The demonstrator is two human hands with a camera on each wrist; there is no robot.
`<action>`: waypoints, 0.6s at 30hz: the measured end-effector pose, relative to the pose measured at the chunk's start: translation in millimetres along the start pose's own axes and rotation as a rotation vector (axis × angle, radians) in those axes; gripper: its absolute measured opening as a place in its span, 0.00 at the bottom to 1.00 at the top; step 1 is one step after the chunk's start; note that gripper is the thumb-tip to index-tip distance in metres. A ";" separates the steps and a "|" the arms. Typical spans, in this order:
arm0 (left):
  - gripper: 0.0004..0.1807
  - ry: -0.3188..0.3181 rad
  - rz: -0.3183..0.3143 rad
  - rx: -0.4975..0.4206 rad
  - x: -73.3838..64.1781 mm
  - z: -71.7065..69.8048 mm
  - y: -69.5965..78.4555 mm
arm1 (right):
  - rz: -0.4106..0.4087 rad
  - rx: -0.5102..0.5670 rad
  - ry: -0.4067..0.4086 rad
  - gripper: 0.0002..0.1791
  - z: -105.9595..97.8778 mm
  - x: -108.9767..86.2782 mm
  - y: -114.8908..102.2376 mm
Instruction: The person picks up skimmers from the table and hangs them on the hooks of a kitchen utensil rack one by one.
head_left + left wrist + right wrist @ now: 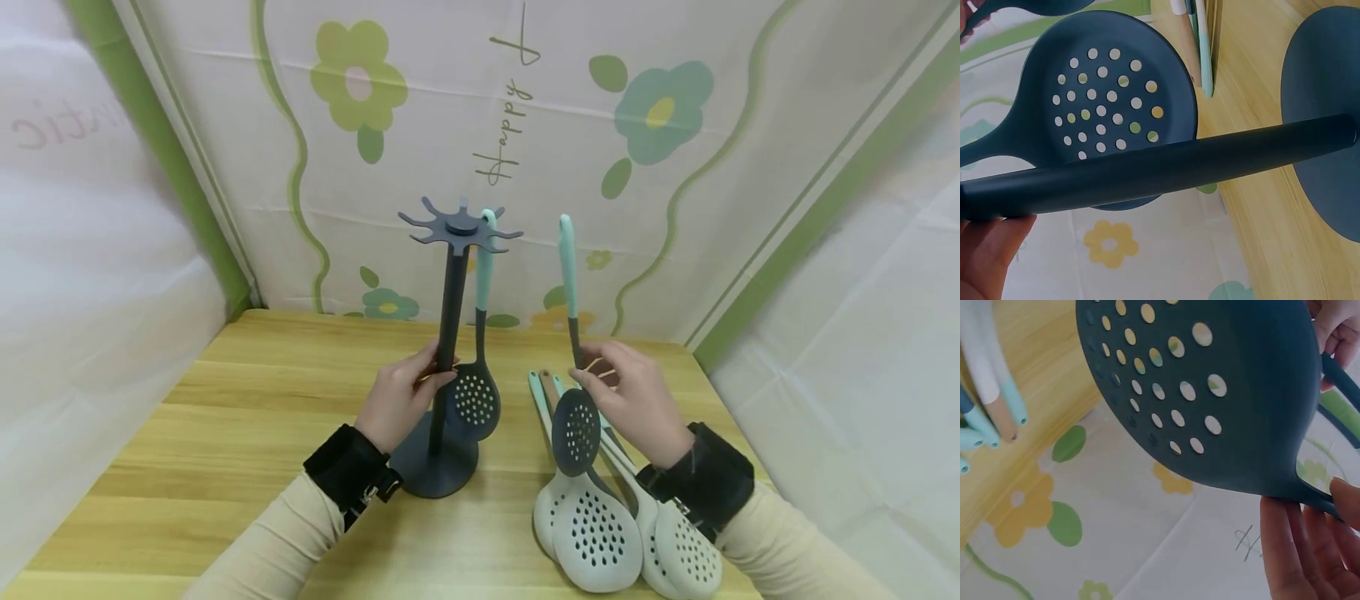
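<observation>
My left hand point(396, 402) grips the black post of a utensil stand point(452, 308), which has a round base and a ring of curved hooks on top. From one hook hangs a dark skimmer point(483, 423) with a mint handle, close beside the post; its round holes show large in the left wrist view. At the neck, just above the bowl, my right hand point(633, 396) pinches a second dark skimmer point(1260, 394). This one stands upright in the air right of the stand, its mint handle point(567, 267) pointing up.
Under and beyond my right hand, several pale utensils lie piled on the wooden table point(255, 417), among them a pale skimmer point(592, 578). Their mint and brown handles point(538, 392) point to the back. A patterned cloth wall point(450, 108) rises behind the table.
</observation>
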State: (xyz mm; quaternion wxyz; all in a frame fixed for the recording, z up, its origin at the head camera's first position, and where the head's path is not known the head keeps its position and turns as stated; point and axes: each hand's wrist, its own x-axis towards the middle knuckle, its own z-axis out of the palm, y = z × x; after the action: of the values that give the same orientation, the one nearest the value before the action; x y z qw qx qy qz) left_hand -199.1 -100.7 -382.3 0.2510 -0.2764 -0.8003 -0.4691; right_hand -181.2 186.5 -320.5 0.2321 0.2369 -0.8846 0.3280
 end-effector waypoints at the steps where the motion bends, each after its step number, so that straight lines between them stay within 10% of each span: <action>1: 0.21 0.002 -0.007 0.001 -0.1 0.3 0.1 | -0.008 0.007 0.004 0.11 0.8 0.4 -0.5; 18: 0.21 0.039 -0.058 0.016 -1.8 3.3 4.0 | -0.140 0.021 0.055 0.13 13.8 6.8 -9.5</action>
State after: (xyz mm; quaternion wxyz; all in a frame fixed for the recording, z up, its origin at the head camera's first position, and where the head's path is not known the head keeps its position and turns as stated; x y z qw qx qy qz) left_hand -195.5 -96.5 -382.4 0.2551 -0.2421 -0.8066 -0.4751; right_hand -184.7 168.7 -321.5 0.2761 0.2914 -0.8556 0.3268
